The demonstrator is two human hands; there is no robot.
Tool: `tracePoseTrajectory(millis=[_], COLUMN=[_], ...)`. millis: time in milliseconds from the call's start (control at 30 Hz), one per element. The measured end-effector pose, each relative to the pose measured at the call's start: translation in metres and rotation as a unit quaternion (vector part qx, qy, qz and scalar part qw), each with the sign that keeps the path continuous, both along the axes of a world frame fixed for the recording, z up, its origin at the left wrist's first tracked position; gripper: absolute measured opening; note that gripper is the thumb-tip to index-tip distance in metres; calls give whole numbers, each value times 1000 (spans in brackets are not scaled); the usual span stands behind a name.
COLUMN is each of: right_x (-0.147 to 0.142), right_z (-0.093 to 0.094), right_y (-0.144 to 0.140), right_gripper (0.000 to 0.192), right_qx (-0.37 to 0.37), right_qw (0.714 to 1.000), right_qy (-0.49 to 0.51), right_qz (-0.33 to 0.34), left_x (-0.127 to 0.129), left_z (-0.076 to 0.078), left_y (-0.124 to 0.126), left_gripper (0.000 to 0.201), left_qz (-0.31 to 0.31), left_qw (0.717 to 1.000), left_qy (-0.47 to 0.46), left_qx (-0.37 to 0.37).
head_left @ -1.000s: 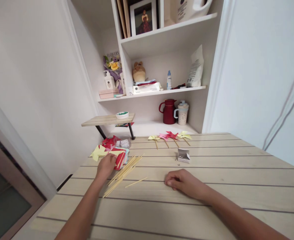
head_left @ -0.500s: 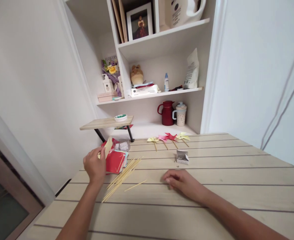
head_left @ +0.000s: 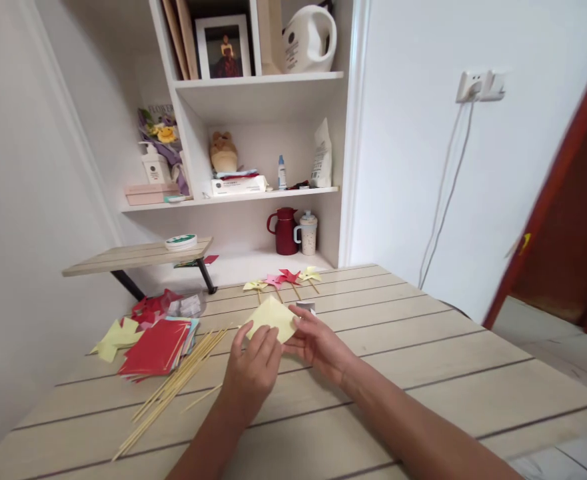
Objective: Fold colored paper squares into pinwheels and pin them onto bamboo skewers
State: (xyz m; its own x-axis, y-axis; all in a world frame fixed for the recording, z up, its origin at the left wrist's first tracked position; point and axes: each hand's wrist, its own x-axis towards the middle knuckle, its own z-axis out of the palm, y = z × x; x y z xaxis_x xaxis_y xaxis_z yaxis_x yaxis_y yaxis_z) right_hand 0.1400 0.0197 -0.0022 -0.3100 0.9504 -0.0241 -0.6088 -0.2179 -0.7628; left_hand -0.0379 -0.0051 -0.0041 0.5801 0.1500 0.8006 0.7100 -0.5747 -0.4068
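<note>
A pale yellow paper square [head_left: 273, 312] is held above the table, one corner pointing away from me. My left hand [head_left: 254, 360] grips its near left side, with fingers lying over the paper. At the right corner, my right hand [head_left: 318, 339] pinches it between thumb and fingers. Behind my right hand, a small white box [head_left: 306, 307] is partly hidden. Left of my hands lie a bundle of thin wooden sticks [head_left: 178, 383] and a stack of coloured paper [head_left: 156, 348] with a red sheet on top.
Several paper pinwheels [head_left: 289, 276] on sticks lie in a row towards the back. A yellow pinwheel-shaped paper [head_left: 116, 340] rests left of the stack, near red folded papers [head_left: 148, 311]. A small raised wooden shelf [head_left: 133, 255] stands at the back left. Behind the table is a white shelving unit [head_left: 258, 87].
My left hand has brought the yellow paper from the stack area to the middle, where my right hand now holds it too. The view has turned to the right.
</note>
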Motion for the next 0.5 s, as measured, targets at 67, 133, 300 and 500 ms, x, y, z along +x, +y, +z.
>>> tracePoseTrajectory(millis=[67, 133, 300, 500], right_x=[2, 3, 10, 34], right_z=[1, 2, 3, 13], right_y=[1, 3, 11, 16], right_gripper=[58, 60, 59, 67], right_qx=[-6, -6, 24, 106], right_qw=[999, 996, 985, 979], right_qy=[-31, -51, -85, -70], right_qz=[-42, -68, -149, -162], left_x=[4, 7, 11, 7], left_z=[1, 1, -4, -5], left_y=[5, 10, 22, 49], left_gripper=[19, 19, 20, 51], left_qz=[15, 0, -44, -38], left_qw=[1000, 1000, 995, 754], left_qy=[13, 26, -47, -559], left_qx=[10, 13, -82, -342])
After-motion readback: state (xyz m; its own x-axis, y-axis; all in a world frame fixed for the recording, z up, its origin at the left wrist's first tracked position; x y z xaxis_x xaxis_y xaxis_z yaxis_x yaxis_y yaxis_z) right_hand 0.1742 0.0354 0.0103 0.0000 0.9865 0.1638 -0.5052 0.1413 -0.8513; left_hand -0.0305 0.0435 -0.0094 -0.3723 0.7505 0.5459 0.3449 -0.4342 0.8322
